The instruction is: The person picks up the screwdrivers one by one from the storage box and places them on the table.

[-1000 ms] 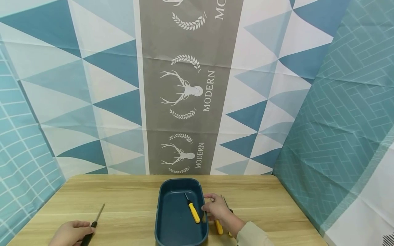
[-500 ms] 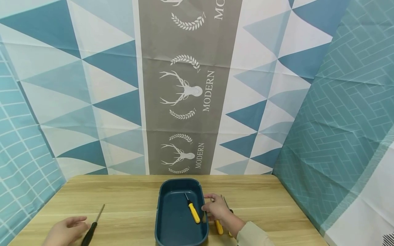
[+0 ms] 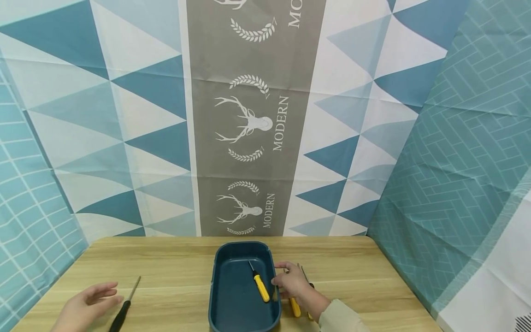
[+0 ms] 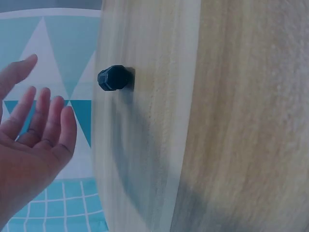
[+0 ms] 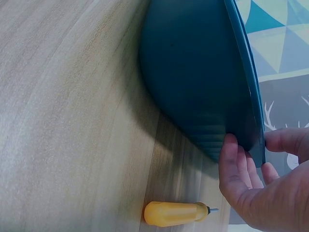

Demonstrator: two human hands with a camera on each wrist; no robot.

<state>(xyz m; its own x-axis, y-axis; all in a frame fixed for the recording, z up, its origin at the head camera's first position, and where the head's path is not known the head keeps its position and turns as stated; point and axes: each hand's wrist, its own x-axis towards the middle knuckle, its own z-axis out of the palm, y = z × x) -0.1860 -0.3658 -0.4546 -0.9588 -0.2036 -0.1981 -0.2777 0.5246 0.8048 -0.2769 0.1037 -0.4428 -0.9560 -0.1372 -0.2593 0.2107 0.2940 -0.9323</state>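
My left hand (image 3: 89,304) hovers at the table's left with fingers loosely spread and nothing in them. Beside it a screwdriver with a black handle (image 3: 120,316) lies on the wood, shaft pointing away; the left wrist view shows its handle end (image 4: 115,78) apart from the fingers. My right hand (image 3: 293,282) holds the right wall of a dark blue plastic bin (image 3: 212,295). In the right wrist view, the thumb is at the rim and the fingers press the outer wall (image 5: 193,58). Inside the bin lies a yellow-handled screwdriver (image 3: 261,288).
Right of the bin, partly hidden by my right hand and forearm, lie a yellow-handled screwdriver (image 3: 295,308) and another slim tool (image 3: 309,316). The wooden table (image 3: 174,258) ends at a patterned cloth backdrop (image 3: 244,138), with cloth walls on both sides.
My left hand has let go of the black-handled screwdriver and drawn off to the left. The screwdriver stays on the table. My right hand and the bin have not moved.
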